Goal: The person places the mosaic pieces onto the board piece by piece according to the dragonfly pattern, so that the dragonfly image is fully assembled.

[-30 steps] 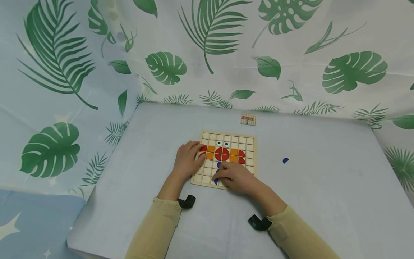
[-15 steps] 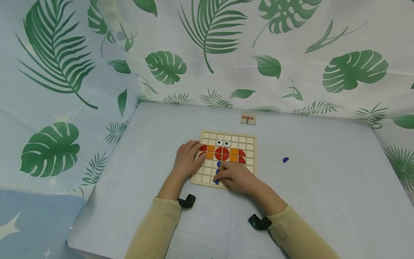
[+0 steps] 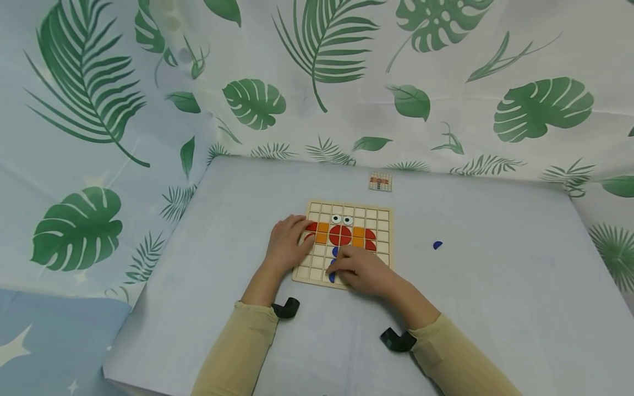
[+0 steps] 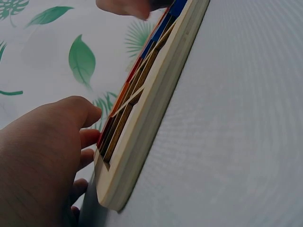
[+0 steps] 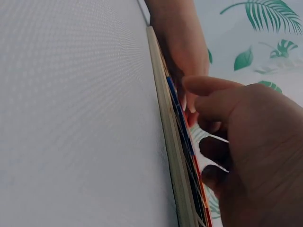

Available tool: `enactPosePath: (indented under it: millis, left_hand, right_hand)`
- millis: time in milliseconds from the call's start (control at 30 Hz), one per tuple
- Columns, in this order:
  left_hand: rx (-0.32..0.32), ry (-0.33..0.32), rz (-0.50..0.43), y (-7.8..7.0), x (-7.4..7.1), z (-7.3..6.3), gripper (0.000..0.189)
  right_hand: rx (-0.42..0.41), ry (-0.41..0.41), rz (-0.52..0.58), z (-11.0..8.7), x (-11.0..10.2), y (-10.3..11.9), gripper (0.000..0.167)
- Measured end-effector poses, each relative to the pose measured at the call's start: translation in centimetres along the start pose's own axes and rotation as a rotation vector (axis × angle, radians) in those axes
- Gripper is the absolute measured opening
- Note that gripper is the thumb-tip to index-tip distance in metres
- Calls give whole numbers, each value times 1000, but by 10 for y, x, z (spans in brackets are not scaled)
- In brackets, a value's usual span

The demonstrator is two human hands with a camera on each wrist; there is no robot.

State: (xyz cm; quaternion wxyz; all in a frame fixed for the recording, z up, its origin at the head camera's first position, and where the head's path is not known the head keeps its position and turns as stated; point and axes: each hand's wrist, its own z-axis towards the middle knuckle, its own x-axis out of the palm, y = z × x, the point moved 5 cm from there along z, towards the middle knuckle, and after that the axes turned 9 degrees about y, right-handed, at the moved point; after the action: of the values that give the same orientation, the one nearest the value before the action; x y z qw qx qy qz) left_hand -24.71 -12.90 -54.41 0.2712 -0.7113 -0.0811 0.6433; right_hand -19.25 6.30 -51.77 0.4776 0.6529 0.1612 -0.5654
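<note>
A square wooden grid board (image 3: 303, 273) lies on the table, holding red, orange and blue pieces and two eye discs (image 3: 342, 220). My left hand (image 3: 285, 242) rests at its left edge, fingers reaching over the red pieces (image 3: 311, 226) there. In the left wrist view, that hand's thumb and fingertips are at the board's corner. My right hand (image 3: 364, 269) is over the lower middle, bent fingertips touching a blue half-circle piece (image 3: 332, 278) in the column of blue pieces. In the right wrist view, its index finger (image 5: 203, 85) points at the board, other fingers bent.
A loose blue half-circle (image 3: 437, 245) lies on the table right of the board. Behind the board lies a small pattern card (image 3: 380, 181). A leaf-print cloth (image 3: 346, 121) hangs at the back and left of the white-covered table (image 3: 495, 286).
The lowest blue half-circle has shifted slightly right under the right fingertips, which moved a little with it. The left hand and the board stay where they were.
</note>
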Motion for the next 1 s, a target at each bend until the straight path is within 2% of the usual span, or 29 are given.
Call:
enactPosePath:
  millis: [133,267,500,700,1000]
  left_hand:
    - [-3,4,-3,0,1,0,43]
    - [-11,9,-14,0,2,-1,43]
    - [-17,3,-17,0,1,0,44]
    - [-21,7,-13,0,1,1,44]
    - [-26,10,-2,1,2,1,44]
  right_hand:
    - [16,-65,3,-2,-8,1,16]
    - [71,-102,10,-7,-20,-1,15]
    - [100,-188,9,-23,-45,-22,17]
    - [194,-255,1,-61,-65,-54,18]
    - [434,-343,-44,-132,-92,-102,23]
